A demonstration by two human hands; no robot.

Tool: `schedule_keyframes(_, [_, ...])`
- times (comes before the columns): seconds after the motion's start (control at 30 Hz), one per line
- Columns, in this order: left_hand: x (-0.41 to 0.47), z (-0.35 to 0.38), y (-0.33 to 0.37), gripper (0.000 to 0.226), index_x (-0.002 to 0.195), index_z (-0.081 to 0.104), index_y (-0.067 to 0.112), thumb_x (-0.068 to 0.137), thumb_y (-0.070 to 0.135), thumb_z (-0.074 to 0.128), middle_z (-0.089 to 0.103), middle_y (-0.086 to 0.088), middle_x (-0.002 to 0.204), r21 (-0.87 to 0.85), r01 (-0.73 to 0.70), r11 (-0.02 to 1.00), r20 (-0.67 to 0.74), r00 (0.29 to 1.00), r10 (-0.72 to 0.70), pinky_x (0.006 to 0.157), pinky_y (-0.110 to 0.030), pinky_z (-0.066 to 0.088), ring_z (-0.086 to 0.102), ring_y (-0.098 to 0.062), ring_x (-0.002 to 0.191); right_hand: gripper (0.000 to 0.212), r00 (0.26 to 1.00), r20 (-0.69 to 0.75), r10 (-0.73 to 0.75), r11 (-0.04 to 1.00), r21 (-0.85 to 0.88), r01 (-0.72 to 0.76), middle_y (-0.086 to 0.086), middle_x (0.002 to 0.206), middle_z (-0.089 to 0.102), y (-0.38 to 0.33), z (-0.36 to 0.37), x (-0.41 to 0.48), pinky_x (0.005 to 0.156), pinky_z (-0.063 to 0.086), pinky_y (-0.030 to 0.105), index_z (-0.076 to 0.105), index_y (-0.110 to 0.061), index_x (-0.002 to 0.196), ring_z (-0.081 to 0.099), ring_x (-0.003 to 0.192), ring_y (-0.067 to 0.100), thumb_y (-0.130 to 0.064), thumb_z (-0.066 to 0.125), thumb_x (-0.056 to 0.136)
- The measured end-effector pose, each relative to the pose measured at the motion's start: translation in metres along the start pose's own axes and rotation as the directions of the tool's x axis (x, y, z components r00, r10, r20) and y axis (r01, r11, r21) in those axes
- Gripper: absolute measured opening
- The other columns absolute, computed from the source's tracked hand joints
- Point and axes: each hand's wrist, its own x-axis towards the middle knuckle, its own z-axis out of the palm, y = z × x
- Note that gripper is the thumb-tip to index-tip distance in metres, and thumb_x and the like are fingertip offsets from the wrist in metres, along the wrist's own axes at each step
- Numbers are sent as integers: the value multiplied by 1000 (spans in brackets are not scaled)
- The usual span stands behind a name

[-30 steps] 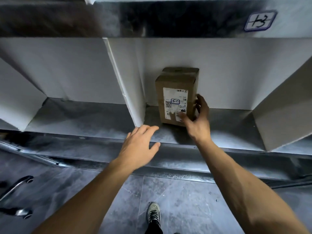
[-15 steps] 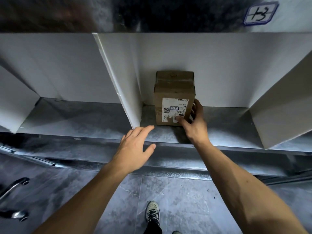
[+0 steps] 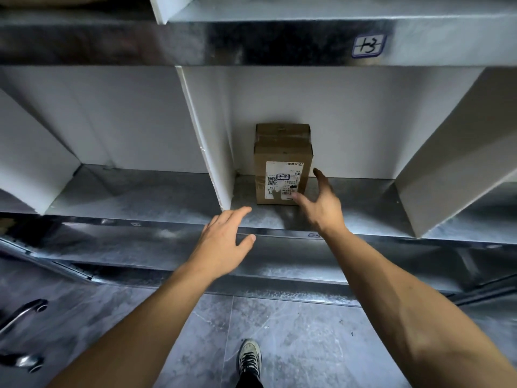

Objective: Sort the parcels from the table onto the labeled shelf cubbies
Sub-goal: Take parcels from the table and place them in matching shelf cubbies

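A small brown cardboard parcel [image 3: 282, 152] with a white shipping label stands upright at the back left of a shelf cubby, close to the white divider [image 3: 207, 141]. My right hand [image 3: 321, 204] hovers just in front and to the right of the parcel, fingers spread and relaxed, holding nothing. My left hand [image 3: 223, 242] floats over the shelf's front lip [image 3: 156, 236], palm down with loose fingers, holding nothing. A handwritten label [image 3: 368, 46] is stuck on the metal rail above the cubby.
White panels split the metal shelf into cubbies; another divider [image 3: 447, 163] bounds this one on the right. The cubby to the left holds nothing visible. Grey tiled floor and my shoe [image 3: 249, 359] lie below. A metal bar [image 3: 22, 315] juts in at lower left.
My right hand has let go of the parcel and drawn back, fingers opening. The parcel now stands alone deeper in the cubby. My left hand has stayed over the shelf edge.
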Motion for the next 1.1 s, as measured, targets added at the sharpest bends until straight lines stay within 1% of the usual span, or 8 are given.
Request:
schedule_keyframes(0.13, [-13, 4, 14, 56, 145, 34, 31, 94, 42, 53, 46, 2, 140, 82, 7, 997, 18, 1000, -9, 107, -40, 32, 41, -20, 127, 53, 992, 85, -95, 948, -295, 116, 17, 141, 51, 5, -28, -37, 107, 41, 41, 52, -12, 140, 49, 129, 37, -42, 60, 97])
schedule_keyframes(0.27, [-23, 4, 36, 55, 145, 33, 30, 94, 43, 50, 44, 1, 142, 196, -9, 980, -9, 1000, 10, 108, -42, 30, 39, -23, 130, 48, 942, 228, -245, 717, -611, 335, 12, 133, 54, 15, -62, -76, 96, 49, 45, 53, -16, 135, 53, 120, 35, -49, 48, 100])
schedule_keyframes(0.37, [-28, 1, 55, 54, 144, 35, 29, 94, 43, 48, 44, 3, 141, 280, -49, 959, -37, 997, 61, 105, -41, 31, 37, -22, 129, 48, 917, 278, -287, 568, -721, 397, 8, 132, 55, 16, -85, -97, 95, 48, 45, 52, -21, 131, 53, 121, 31, -56, 42, 99])
schedule_keyframes(0.43, [-31, -1, 68, 53, 144, 35, 30, 94, 43, 46, 44, 5, 140, 317, -72, 946, -41, 995, 89, 105, -40, 30, 36, -21, 129, 47, 906, 300, -297, 509, -753, 417, 7, 132, 55, 16, -98, -109, 97, 46, 45, 52, -23, 130, 54, 121, 31, -57, 39, 99])
schedule_keyframes(0.57, [-34, -7, 92, 54, 145, 35, 27, 94, 43, 44, 44, 3, 141, 377, -139, 916, -16, 988, 156, 106, -41, 30, 37, -22, 129, 43, 914, 227, -335, 498, -781, 377, 7, 121, 59, 11, -120, -128, 89, 45, 43, 55, -23, 123, 58, 112, 32, -54, 40, 98])
schedule_keyframes(0.73, [-38, -16, 124, 56, 145, 35, 27, 92, 45, 43, 45, 0, 140, 439, -207, 874, 23, 975, 219, 104, -42, 35, 41, -25, 126, 41, 939, 171, -297, 488, -818, 304, 8, 120, 57, 13, -147, -157, 90, 44, 43, 54, -21, 121, 57, 112, 32, -53, 40, 99])
schedule_keyframes(0.9, [-58, -13, 147, 59, 145, 35, 26, 91, 47, 45, 45, -1, 140, 429, -276, 860, 43, 957, 285, 104, -43, 35, 42, -25, 126, 42, 976, 55, -212, 562, -810, 168, 10, 124, 56, 17, -169, -204, 92, 45, 45, 51, -20, 125, 56, 114, 34, -51, 38, 100])
schedule_keyframes(1.1, [-97, 18, 177, 59, 144, 36, 25, 91, 49, 47, 45, -1, 140, 392, -419, 819, 154, 908, 390, 103, -42, 35, 42, -25, 126, 45, 994, -73, -83, 595, -803, -10, 11, 129, 56, 47, -186, -286, 98, 41, 49, 46, -22, 131, 55, 119, 35, -51, 40, 97])
